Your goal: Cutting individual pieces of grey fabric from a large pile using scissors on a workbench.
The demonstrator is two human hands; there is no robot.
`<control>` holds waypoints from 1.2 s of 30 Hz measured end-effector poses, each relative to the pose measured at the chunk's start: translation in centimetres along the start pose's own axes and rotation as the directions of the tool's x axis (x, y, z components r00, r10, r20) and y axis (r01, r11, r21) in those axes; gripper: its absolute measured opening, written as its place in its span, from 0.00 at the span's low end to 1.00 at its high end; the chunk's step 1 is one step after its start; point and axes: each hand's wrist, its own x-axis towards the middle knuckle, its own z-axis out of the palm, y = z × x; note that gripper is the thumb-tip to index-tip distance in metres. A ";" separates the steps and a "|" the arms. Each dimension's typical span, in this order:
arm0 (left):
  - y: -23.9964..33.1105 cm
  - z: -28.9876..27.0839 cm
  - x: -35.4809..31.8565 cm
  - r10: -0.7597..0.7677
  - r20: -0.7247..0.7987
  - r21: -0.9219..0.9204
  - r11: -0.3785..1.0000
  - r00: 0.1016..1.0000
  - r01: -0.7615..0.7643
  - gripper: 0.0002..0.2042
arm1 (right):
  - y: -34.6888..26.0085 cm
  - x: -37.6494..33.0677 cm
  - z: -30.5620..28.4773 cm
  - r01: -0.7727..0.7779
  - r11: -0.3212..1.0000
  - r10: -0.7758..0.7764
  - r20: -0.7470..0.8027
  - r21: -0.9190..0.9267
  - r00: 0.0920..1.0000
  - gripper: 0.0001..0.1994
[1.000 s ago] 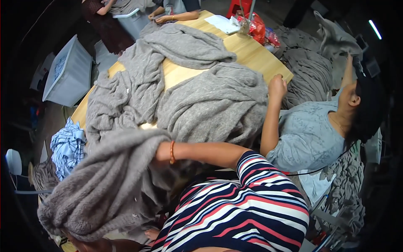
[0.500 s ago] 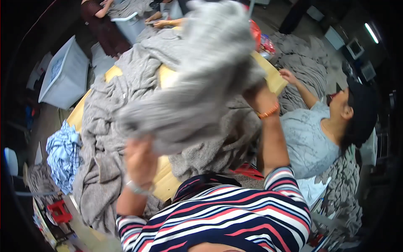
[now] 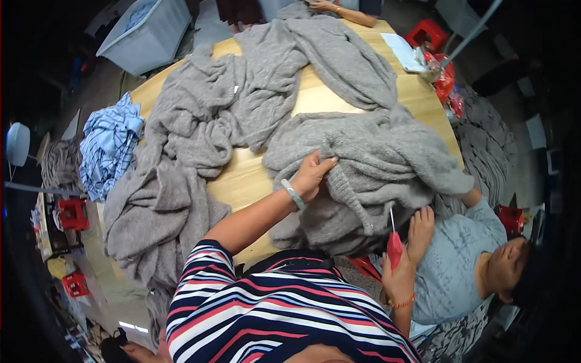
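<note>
Grey knit garment lies right of the frame's centre, its long axis running left to right. The left hand, nearer, pinches a fold of it; below, the right hand wraps a red-handled tool pointing up toward it.

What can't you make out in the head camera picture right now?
Head view: the butt of the red-handled tool, hidden by the right hand.
Head view: whether its tip touches the grey knit cloth; too small.
Head view: the hand on the co-worker's far arm, hidden by that cloth.
Head view: the upper body of the worker in maroon, cut off by the top edge.
</note>
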 end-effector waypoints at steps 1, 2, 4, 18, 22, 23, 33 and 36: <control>0.0 -0.8 0.2 -0.004 0.025 0.039 0.999 1.000 0.003 0.16 | 0.0 -0.9 0.1 0.058 0.998 -0.058 -0.001 0.006 0.998 0.23; 0.2 -1.2 0.4 -0.016 0.042 0.032 0.999 0.999 0.014 0.15 | 0.0 -1.4 0.2 0.113 0.994 -0.113 -0.003 0.013 0.994 0.22; 0.6 -1.9 0.1 -0.059 0.025 0.043 0.997 0.998 0.058 0.14 | -0.8 -1.7 0.5 0.184 0.982 -0.185 0.015 0.046 0.983 0.21; 1.4 -6.5 2.7 -0.083 -0.078 0.045 0.995 0.993 0.087 0.07 | -4.9 0.3 4.8 0.059 0.991 -0.063 -0.023 -0.123 0.998 0.15; 1.6 -7.9 4.0 -0.112 0.005 0.038 0.993 0.994 0.112 0.07 | 0.0 -2.6 8.5 0.135 0.990 -0.138 -0.214 -0.032 0.967 0.13; 1.4 -7.6 4.2 -0.130 0.031 0.076 0.989 0.991 0.127 0.08 | 0.8 -3.2 9.3 0.220 0.975 -0.216 -0.284 -0.017 0.934 0.11; 13.2 -26.8 8.3 0.828 0.082 0.920 -0.277 0.555 0.278 0.39 | -2.2 -1.2 11.0 0.397 0.915 -0.393 -0.064 0.069 0.917 0.14; 18.1 -32.0 7.3 0.817 -0.157 0.625 -0.353 0.555 0.697 0.48 | -1.2 -0.3 12.1 0.365 0.928 -0.358 -0.088 0.077 0.929 0.14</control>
